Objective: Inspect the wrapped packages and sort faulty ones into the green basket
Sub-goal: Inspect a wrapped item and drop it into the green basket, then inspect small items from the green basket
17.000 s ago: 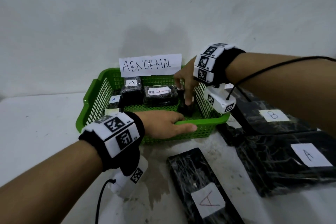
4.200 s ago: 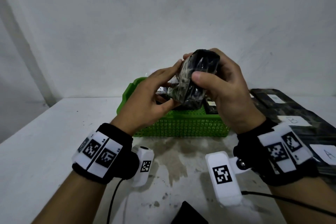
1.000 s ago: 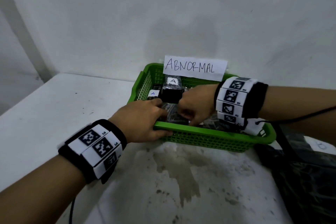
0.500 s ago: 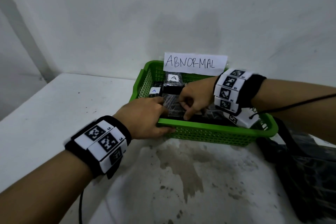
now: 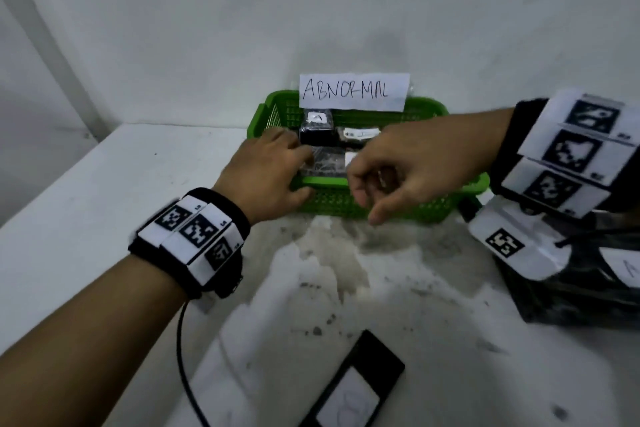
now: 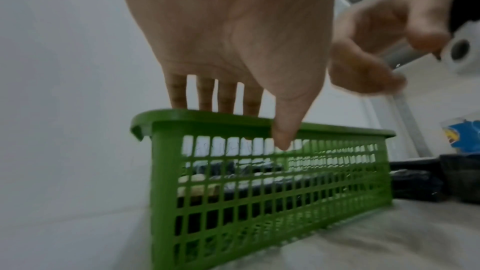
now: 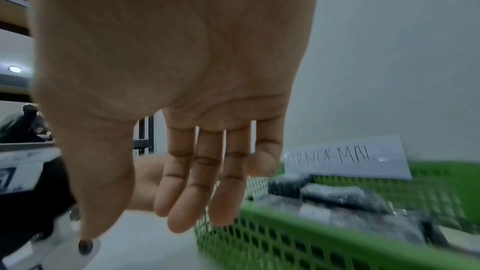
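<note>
While my left hand [image 5: 268, 175] rests fingers over the green basket [image 5: 408, 206] near rim | right hand [image 5: 412, 172] loosely open, empty, above it | wrapped packages [image 5: 323, 163] inside basket at counter's [image 5: 86, 204] back edge.

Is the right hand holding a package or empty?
Empty. The right hand shows a bare palm and loose fingers near the green basket; wrapped packages lie inside.

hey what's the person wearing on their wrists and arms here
Each bare forearm carries a black wristband, left and right, covered in white panels printed with black square fiducial markers. A white camera block with its own marker hangs under the right wrist. A black cable trails from the left band.
</note>
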A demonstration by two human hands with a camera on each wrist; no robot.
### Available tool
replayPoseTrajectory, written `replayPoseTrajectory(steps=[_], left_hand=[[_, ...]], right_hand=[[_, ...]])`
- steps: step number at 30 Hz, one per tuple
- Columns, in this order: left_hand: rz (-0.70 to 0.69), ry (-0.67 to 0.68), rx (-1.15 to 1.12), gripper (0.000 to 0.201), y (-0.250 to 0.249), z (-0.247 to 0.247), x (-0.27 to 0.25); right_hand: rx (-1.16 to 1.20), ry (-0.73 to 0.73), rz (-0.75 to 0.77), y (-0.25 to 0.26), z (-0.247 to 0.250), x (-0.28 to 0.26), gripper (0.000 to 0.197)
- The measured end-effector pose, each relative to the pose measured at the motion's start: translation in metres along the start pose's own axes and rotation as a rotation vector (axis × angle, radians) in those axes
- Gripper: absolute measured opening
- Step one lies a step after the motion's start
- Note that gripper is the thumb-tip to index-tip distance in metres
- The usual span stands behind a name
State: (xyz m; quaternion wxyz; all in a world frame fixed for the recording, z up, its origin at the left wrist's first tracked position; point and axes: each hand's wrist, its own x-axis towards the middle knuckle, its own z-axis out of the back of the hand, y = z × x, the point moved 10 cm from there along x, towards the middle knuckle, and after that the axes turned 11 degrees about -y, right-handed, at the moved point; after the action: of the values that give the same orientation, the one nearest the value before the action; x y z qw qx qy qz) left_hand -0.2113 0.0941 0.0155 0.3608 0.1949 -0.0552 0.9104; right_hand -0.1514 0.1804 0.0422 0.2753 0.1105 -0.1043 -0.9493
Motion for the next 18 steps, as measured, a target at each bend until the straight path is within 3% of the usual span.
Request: replayPoseTrajectory(steps=[6, 9, 15, 18], left_hand=[[0.034, -0.093, -0.091, 0.039, -0.041, 0.027, -0.042], [0.055, 0.002, -0.241, 0.025, -0.057, 0.016, -0.063], [0.165, 0.135, -0.444, 0.020, -0.057, -0.001, -0.086], [0.238, 0.209, -0.568, 0.043, -0.057, -0.007, -0.096]], right_hand=[[0.030, 0.198, -0.023, 0.018, -0.094, -0.033, 0.051], [0.040, 0.219, 0.033, 0.037, -0.126, -0.046, 0.064], [0.033, 0.115, 0.038, 0.039, -0.139, -0.056, 0.053], [0.102, -0.036, 0.008, 0.030, -0.121, -0.062, 0.043]])
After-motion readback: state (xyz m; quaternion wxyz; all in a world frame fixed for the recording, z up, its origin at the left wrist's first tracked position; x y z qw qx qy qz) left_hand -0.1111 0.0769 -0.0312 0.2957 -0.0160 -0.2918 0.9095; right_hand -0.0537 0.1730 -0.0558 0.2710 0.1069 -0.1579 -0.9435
